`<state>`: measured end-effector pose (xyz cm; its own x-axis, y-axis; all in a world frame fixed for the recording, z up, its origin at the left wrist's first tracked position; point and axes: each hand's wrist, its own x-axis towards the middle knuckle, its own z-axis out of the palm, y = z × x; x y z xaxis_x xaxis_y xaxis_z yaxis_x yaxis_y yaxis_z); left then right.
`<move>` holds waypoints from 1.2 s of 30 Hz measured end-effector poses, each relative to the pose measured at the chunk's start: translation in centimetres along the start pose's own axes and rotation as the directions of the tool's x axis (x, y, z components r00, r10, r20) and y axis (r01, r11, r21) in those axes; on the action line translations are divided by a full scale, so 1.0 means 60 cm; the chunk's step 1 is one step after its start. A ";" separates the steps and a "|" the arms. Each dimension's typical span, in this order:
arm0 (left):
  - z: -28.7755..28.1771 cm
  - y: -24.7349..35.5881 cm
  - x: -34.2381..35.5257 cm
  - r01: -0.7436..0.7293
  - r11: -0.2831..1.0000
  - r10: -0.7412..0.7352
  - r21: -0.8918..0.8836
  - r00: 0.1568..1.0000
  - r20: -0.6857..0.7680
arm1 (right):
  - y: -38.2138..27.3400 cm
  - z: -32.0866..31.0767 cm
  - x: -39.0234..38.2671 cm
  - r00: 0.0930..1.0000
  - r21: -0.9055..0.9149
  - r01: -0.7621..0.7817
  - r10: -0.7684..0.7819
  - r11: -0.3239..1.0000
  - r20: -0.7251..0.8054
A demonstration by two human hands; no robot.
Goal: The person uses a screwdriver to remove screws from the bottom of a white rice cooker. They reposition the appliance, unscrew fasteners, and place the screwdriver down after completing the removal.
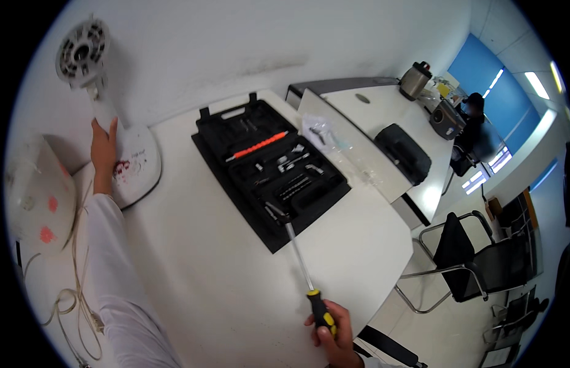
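My left hand (103,150) reaches out to the far left and is closed round the lower neck of a white fan stand (137,162). Its round slotted motor head (82,52) is bare, with no blades or cage on it. Near the front edge, my right hand (337,337) grips the black and yellow handle of a screwdriver (302,260). The long metal shaft points away from me, its tip by the near corner of an open black tool case (260,236). Inside the case lie an orange flexible shaft (257,146), sockets and a row of bits (295,186).
A white translucent container (36,202) and loose cable (76,300) are at the left. A clear plastic bag (328,138) lies right of the case. Beyond a low partition (358,150) are a black case (402,153), a thermos jug (415,81) and a seated person (475,122). Chairs (456,257) stand at right.
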<state>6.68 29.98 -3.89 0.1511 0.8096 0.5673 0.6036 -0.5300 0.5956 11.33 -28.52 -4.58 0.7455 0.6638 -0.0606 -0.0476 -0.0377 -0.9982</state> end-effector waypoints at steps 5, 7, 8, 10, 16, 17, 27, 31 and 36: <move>0.022 0.018 0.014 0.068 0.990 -0.070 0.127 0.997 0.014 | -0.004 -0.019 0.003 0.994 0.021 0.105 -0.106 0.994 0.020; 0.005 0.026 0.018 0.117 0.972 -0.168 0.203 0.953 0.254 | 0.004 -0.025 0.010 0.991 0.007 0.130 -0.130 0.991 0.023; -0.001 0.026 0.035 0.121 0.964 -0.204 0.236 0.908 0.366 | 0.007 -0.027 0.009 0.990 0.000 0.136 -0.136 0.991 0.036; -0.054 -0.052 0.008 0.038 0.982 -0.096 0.184 0.944 0.317 | 0.024 0.000 0.019 0.988 0.080 0.137 -0.142 0.987 0.065; -0.101 0.065 -0.237 -0.166 0.962 0.110 0.217 0.962 0.248 | 0.020 -0.007 0.011 0.988 0.108 0.156 -0.156 0.982 -0.004; -0.115 0.081 -0.257 -0.150 0.959 0.062 0.241 0.939 0.338 | 0.018 -0.009 0.011 0.985 0.082 0.170 -0.170 0.982 0.002; -0.131 0.055 -0.285 -0.306 0.815 0.215 0.493 0.949 0.232 | 0.013 0.003 -0.001 0.982 0.096 0.188 -0.189 0.977 -0.008; -0.124 0.061 -0.267 -0.312 0.759 0.191 0.572 0.946 0.263 | 0.013 0.001 0.002 0.983 0.066 0.181 -0.180 0.981 -0.022; -0.120 0.071 -0.263 -0.349 0.723 0.208 0.597 0.933 0.293 | 0.007 -0.003 0.003 0.987 0.032 0.161 -0.160 0.987 -0.019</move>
<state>1.20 13.14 -6.22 0.4959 0.7190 0.4870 0.8508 -0.5144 -0.1070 11.53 -28.56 -5.03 0.7562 0.6466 0.0998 0.0518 0.0930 -0.9943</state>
